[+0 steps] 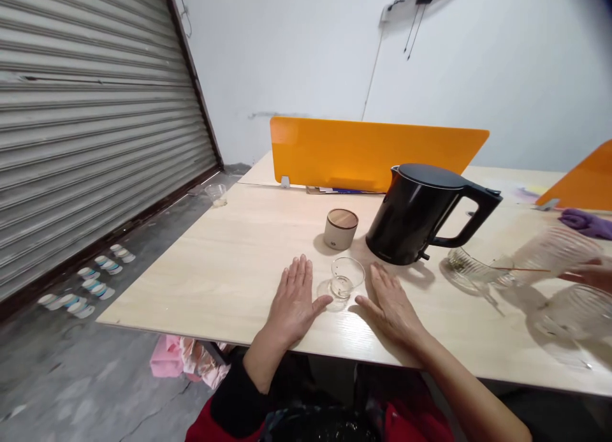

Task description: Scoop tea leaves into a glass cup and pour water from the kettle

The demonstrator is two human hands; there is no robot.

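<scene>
My left hand [292,302] lies palm down near the table's front edge, fingers stretched out and thumb apart. My right hand [396,307] rests the same way to its right, also with nothing in it. Between the two thumbs stands a small clear glass cup [348,276] with a few dark bits in it; I cannot tell whether either hand touches it. Just behind the cup is a round beige canister [338,236] with a wooden lid. Beyond my right fingertips stands a black electric kettle [406,215], its handle pointing right.
At the right, another person's hand [590,275] is at a blurred ribbed glass vessel [549,254]. More ribbed glassware [581,311] and a glass dish [466,270] stand nearby. An orange divider [377,150] crosses the back. A purple cloth [586,223] lies far right.
</scene>
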